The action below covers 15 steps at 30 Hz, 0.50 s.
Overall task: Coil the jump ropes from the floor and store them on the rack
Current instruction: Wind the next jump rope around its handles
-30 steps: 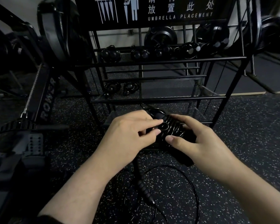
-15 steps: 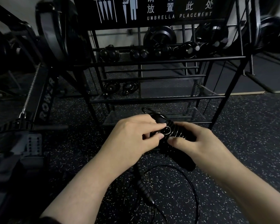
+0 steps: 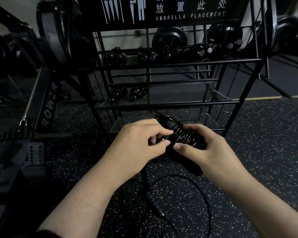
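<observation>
Centre frame, both hands were on the job. The left hand [image 3: 138, 143] had its fingers curled in, pinching the near end of the jump rope bundle [image 3: 181, 134], thumb and fingertips tucked against the black coils. The right hand [image 3: 205, 148] cupped the far side, thumb pressed along the front of the wraps, fingers curled round behind them. The bundle sat between the two hands, held just in front of the lowest shelf of the rack [image 3: 170, 63] in the upper middle of the frame.

Below the wrists, in the lower centre, a ribbed handle [image 3: 151, 196] hung down with loose cord [image 3: 196, 189] looping over the speckled floor [image 3: 256, 152] — so the winding looked unfinished.

The danger, as I judged it, was the coils springing loose: the glossy cord looked stiff and slick, and any slackening of either pinch could let the wraps slide off the end. The trailing loop could also snag the dangling handle or the rack's leg on the lift — and the dim light made the cord hard to follow.
</observation>
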Each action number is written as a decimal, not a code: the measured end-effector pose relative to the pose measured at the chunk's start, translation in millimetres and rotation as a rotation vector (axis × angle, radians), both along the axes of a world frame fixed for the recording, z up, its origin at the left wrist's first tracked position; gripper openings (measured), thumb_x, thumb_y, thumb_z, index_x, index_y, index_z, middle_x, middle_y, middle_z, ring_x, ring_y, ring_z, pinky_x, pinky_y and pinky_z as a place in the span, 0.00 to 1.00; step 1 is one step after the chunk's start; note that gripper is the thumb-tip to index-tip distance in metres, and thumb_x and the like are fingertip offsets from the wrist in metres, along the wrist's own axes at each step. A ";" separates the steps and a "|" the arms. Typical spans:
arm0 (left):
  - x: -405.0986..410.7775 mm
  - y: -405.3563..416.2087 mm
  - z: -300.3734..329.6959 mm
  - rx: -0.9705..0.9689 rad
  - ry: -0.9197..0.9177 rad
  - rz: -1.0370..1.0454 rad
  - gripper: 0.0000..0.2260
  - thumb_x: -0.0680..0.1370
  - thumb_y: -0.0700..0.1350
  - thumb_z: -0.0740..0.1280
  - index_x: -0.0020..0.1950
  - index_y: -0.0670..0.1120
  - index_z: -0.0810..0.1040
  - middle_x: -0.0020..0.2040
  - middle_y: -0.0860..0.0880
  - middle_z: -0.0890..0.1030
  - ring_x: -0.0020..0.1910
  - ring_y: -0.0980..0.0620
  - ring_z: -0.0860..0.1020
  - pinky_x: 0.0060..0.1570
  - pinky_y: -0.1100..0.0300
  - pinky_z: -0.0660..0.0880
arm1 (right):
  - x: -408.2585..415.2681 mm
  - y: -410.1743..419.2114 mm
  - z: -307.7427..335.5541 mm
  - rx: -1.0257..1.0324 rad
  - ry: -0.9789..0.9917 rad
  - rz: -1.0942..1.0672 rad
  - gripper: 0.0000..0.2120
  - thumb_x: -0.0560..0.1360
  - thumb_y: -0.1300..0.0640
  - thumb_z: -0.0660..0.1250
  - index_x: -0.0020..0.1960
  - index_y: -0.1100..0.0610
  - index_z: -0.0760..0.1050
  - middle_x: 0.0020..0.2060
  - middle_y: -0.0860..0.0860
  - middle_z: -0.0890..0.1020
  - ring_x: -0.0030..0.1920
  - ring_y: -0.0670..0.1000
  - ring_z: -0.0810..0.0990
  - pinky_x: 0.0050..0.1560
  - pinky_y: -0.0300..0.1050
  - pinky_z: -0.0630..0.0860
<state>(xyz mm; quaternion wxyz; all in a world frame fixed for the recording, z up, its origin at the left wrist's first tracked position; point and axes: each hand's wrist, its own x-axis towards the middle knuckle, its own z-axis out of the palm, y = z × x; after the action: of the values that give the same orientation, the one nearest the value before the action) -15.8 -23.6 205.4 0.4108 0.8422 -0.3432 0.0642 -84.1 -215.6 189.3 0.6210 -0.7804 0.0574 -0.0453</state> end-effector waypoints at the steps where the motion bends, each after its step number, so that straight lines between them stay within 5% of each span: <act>1: -0.1 0.8 0.7 0.012 0.017 -0.020 0.10 0.76 0.41 0.75 0.55 0.53 0.87 0.40 0.52 0.79 0.43 0.50 0.77 0.44 0.60 0.73 | -0.2 -0.5 -0.4 -0.002 -0.014 -0.001 0.22 0.68 0.48 0.78 0.60 0.45 0.78 0.42 0.40 0.86 0.39 0.41 0.85 0.35 0.32 0.76; 10: -8.1 -6.2 -3.4 0.069 -0.049 -0.081 0.15 0.80 0.44 0.71 0.67 0.49 0.82 0.52 0.59 0.79 0.51 0.63 0.76 0.57 0.69 0.71 | 1.4 -7.6 -2.2 -0.035 -0.043 -0.028 0.26 0.63 0.40 0.76 0.59 0.42 0.78 0.45 0.40 0.87 0.44 0.43 0.86 0.39 0.34 0.78; 15: -11.1 -15.1 -8.3 0.067 -0.039 -0.041 0.21 0.77 0.51 0.74 0.69 0.50 0.80 0.51 0.59 0.77 0.54 0.59 0.76 0.58 0.68 0.70 | 0.6 -7.4 -5.9 -0.124 -0.061 -0.085 0.32 0.61 0.32 0.74 0.63 0.41 0.77 0.45 0.38 0.86 0.44 0.42 0.86 0.40 0.39 0.78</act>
<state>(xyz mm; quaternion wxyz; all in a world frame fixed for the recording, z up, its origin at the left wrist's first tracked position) -26.9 -38.8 197.1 0.3770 0.8469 -0.3701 0.0606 -83.5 -223.0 183.4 0.5704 -0.8125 0.0688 -0.0986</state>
